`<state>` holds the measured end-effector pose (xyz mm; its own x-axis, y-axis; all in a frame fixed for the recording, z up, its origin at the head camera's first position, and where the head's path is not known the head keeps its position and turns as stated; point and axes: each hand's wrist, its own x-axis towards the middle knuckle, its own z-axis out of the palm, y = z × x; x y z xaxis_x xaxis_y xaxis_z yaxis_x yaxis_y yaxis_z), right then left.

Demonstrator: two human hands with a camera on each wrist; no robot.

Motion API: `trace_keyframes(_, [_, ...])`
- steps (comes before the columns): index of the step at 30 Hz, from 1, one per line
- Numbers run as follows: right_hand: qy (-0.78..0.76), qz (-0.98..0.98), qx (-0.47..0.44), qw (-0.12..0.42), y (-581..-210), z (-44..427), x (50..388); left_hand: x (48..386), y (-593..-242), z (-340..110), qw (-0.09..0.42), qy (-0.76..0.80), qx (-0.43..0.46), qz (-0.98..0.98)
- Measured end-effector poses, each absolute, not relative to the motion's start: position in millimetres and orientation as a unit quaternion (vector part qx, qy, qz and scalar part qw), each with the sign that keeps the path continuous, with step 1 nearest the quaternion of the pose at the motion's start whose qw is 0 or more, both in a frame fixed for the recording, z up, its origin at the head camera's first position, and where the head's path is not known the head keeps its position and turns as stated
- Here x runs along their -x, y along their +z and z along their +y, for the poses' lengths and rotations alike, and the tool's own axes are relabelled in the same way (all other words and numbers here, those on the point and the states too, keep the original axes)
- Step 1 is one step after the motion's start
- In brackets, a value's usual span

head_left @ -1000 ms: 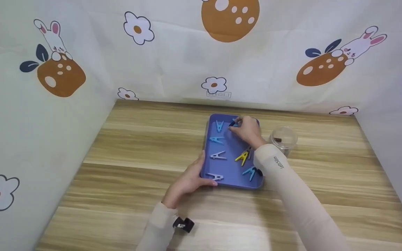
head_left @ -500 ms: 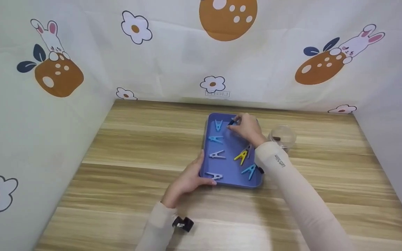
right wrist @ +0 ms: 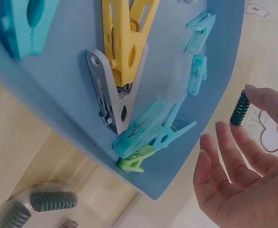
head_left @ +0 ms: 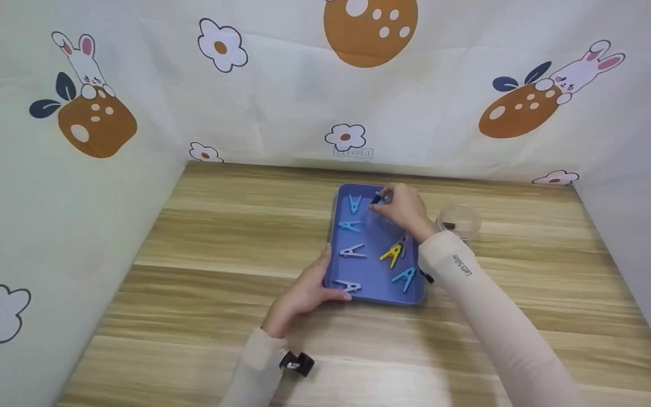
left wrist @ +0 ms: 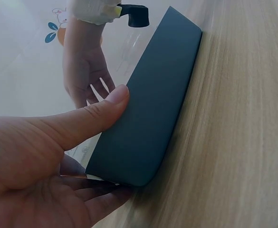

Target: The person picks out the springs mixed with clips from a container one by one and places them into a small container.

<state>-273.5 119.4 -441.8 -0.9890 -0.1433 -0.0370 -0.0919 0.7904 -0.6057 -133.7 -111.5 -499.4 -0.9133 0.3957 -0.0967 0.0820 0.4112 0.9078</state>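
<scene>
My right hand (head_left: 404, 209) pinches a dark green ribbed cylinder (right wrist: 240, 108), like a small coil spring, between thumb and fingertip. It is above the far right part of a blue tray (head_left: 370, 274). The other fingers spread loosely. At the near left corner, my left hand (head_left: 306, 291) grips the tray, thumb over the wall and fingers underneath. Clothespins lie in the tray: a yellow one (right wrist: 124, 42) over a grey one (right wrist: 111, 95), several light blue ones (head_left: 354, 203), pale grey ones (head_left: 352, 251), and a light green one (right wrist: 136, 159), which the right hand hides in the head view.
Right of the tray stands a clear round jar (head_left: 467, 215) with several dark ribbed pieces (right wrist: 53, 201) inside. Patterned white sheets (head_left: 280, 113) enclose the wooden table (head_left: 235, 226) at the back and sides. A black wrist-camera mount (head_left: 297, 363) sits on the left sleeve.
My right forearm has shifted slightly to the right, while the fingers keep the ribbed cylinder over the tray's far end. The left hand and the tray stay put.
</scene>
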Motion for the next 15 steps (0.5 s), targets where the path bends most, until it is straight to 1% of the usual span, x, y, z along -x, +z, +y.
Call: trace_keyframes(15, [-0.325,0.942,0.070,0.037,-431,125,262,134,-499,-112,0.148,0.524,-0.154,0.825])
